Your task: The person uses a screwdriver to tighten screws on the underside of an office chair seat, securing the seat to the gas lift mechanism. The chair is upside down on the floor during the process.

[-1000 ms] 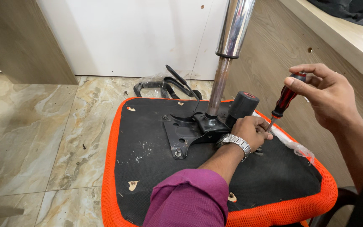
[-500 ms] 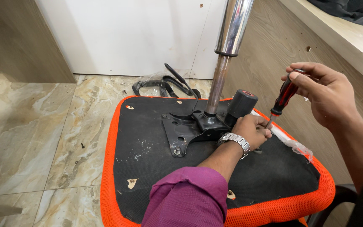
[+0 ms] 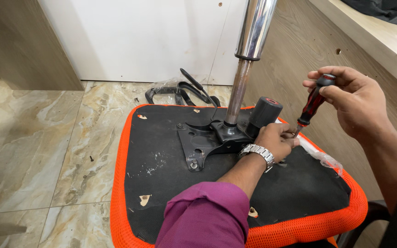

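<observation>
An upturned office chair seat (image 3: 171, 183) with a black underside and orange mesh rim lies on the floor. A black metal mechanism plate (image 3: 203, 140) is bolted to it, with a chrome gas cylinder (image 3: 246, 59) rising from it and a black round knob (image 3: 265, 112) beside it. My right hand (image 3: 354, 103) grips a red and black screwdriver (image 3: 312, 102) by the handle, tip pointing down. My left hand (image 3: 276, 138), wearing a metal wristwatch (image 3: 257, 151), rests on the plate's right side and pinches the screwdriver's tip. The screw beneath is hidden by my fingers.
A wooden desk panel (image 3: 313, 41) stands close on the right, a white panel (image 3: 138, 36) behind. Black plastic chair parts (image 3: 180, 92) lie on the marble tile floor (image 3: 33, 147) behind the seat. A loose screw (image 3: 91, 158) lies on the tiles. Clear plastic wrap (image 3: 322, 158) sits on the seat's right edge.
The view has shifted slightly. My right hand has tilted the screwdriver a little more upright; my left hand stays at its tip on the plate.
</observation>
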